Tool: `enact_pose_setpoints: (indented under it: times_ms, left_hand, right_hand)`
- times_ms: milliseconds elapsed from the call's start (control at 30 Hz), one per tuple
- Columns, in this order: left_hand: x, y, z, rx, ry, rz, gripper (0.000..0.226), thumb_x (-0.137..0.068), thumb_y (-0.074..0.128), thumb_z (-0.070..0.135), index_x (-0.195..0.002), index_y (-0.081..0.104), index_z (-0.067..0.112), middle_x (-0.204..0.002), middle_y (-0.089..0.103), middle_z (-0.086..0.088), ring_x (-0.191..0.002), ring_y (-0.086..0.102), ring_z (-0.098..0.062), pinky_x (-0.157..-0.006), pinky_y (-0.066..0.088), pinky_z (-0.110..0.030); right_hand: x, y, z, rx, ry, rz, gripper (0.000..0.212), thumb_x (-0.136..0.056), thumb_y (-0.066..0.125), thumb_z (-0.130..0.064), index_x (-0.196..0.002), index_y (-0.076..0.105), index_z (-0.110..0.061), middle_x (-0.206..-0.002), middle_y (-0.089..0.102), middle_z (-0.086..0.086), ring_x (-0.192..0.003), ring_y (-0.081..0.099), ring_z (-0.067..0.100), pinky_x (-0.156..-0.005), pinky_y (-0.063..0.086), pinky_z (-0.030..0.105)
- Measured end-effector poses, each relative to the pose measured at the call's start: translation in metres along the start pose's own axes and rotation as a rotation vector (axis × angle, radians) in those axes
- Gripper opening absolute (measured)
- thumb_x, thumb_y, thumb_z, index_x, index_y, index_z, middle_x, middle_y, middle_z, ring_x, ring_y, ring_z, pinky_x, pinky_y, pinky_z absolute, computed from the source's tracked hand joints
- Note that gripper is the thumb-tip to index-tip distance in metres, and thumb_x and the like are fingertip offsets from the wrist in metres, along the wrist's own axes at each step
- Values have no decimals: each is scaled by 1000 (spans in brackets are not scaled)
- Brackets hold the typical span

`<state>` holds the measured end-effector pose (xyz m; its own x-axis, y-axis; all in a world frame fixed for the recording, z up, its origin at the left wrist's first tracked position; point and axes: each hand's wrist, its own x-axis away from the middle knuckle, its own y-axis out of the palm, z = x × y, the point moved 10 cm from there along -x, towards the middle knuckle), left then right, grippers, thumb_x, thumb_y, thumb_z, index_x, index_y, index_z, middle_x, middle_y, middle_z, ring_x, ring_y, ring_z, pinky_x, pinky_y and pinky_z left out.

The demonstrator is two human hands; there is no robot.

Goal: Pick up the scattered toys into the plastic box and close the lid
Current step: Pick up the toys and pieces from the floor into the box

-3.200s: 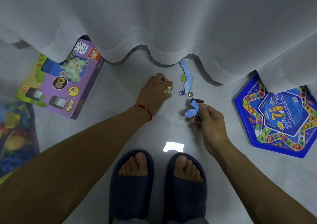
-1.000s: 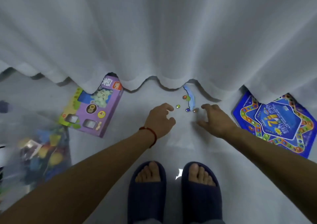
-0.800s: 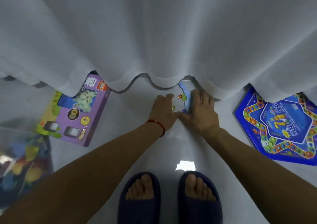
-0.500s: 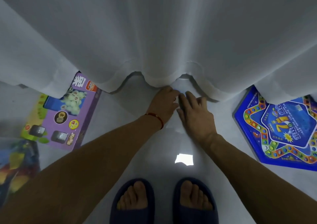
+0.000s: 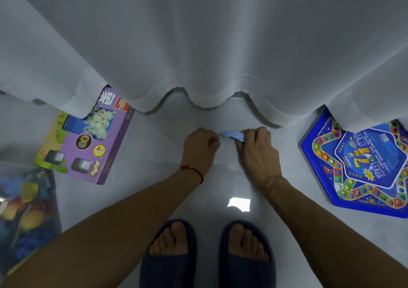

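A thin blue toy piece (image 5: 233,135) lies low over the floor (image 5: 154,155) just below the curtain (image 5: 198,44), pinched in the right hand's (image 5: 257,153) grip, while the left hand (image 5: 199,147) beside it is curled closed, its contents hidden, with the toy-filled plastic box (image 5: 24,208) far left.

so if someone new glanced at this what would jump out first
Probably the white curtain filling the upper half, hanging to the floor. Below its hem, the right hand pinches a light blue toy piece beside the curled left hand. The blue star game board lies far right and the purple toy box left, both partly under the curtain.
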<state>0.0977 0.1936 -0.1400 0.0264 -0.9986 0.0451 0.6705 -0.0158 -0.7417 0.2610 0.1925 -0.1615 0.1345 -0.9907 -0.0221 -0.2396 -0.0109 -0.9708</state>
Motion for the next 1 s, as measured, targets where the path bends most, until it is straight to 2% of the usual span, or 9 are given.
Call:
enact_pose_setpoints:
  times_ms: [67, 133, 233, 367, 467, 600, 800, 900, 1000]
  left_hand:
    - [10, -6, -10, 130, -186, -18, 3, -81, 72, 13, -83, 74, 11, -83, 72, -3, -77, 65, -15, -76, 47, -15]
    - [30, -11, -18, 354, -410, -41, 3, -80, 74, 13, -81, 74, 10, -76, 72, -4, -68, 67, -17, -71, 55, -23]
    - [68, -19, -8, 767, -652, -97, 6, -83, 72, 2, -86, 72, -3, -74, 67, -13, -62, 63, -21, -65, 60, -30]
    - [112, -56, 9, 1038, -753, -181, 17, -88, 64, -2, -103, 66, -11, -91, 64, -20, -77, 65, -24, -71, 61, -31]
    - [141, -100, 11, 1202, -800, -137, 21, -89, 63, -1, -108, 64, -10, -95, 64, -21, -83, 65, -26, -68, 60, -29]
    - [181, -169, 11, 1329, -741, -68, 17, -94, 57, 4, -106, 65, -6, -89, 65, -15, -79, 65, -20, -68, 60, -25]
    - [253, -290, -32, 1441, -695, 261, 17, -92, 55, -1, -106, 60, -10, -92, 61, -17, -84, 62, -23, -77, 59, -31]
    - [299, -350, -72, 1428, -712, 496, 19, -95, 48, 2, -104, 58, -11, -103, 58, -20, -97, 60, -29, -84, 58, -38]
    - [344, -399, -108, 1320, -747, 677, 19, -95, 50, 11, -98, 58, -5, -111, 58, -20, -104, 63, -33, -95, 53, -41]
  right_hand:
    - [6, 0, -1, 7, -28, -44, 22, -104, 48, -32, -111, 52, -12, -103, 42, 8, -78, 45, 18, -51, 52, 36]
    - [12, -3, -3, -35, -72, -104, 16, -104, 48, -25, -111, 50, -12, -106, 44, 8, -76, 47, 17, -59, 54, 37]
    - [27, -15, 10, -331, 131, -241, 17, -104, 45, -26, -108, 47, -10, -104, 56, 12, -80, 57, 23, -73, 54, 40]
    - [71, -35, 0, -886, 458, -488, 29, -97, 61, -26, -104, 58, 2, -86, 62, 18, -63, 58, 20, -45, 43, 25]
    - [94, -77, -33, -1192, 550, -568, 22, -97, 61, -20, -104, 64, 1, -83, 57, 16, -61, 53, 16, -46, 35, 22]
    - [108, -150, -103, -1300, 535, -750, 18, -97, 61, -16, -113, 63, -7, -83, 65, 8, -68, 63, 16, -48, 47, 19]
    - [130, -224, -236, -1058, 272, -956, 21, -102, 47, -4, -118, 60, -6, -94, 66, 14, -76, 68, 21, -58, 58, 26]
    - [151, -224, -322, -1089, 184, -1028, 22, -102, 44, 0, -115, 60, -3, -95, 67, 16, -78, 69, 23, -62, 60, 31]
    - [170, -207, -408, -1156, 144, -1069, 19, -100, 48, 3, -114, 60, 3, -105, 66, 17, -90, 69, 26, -74, 63, 39]
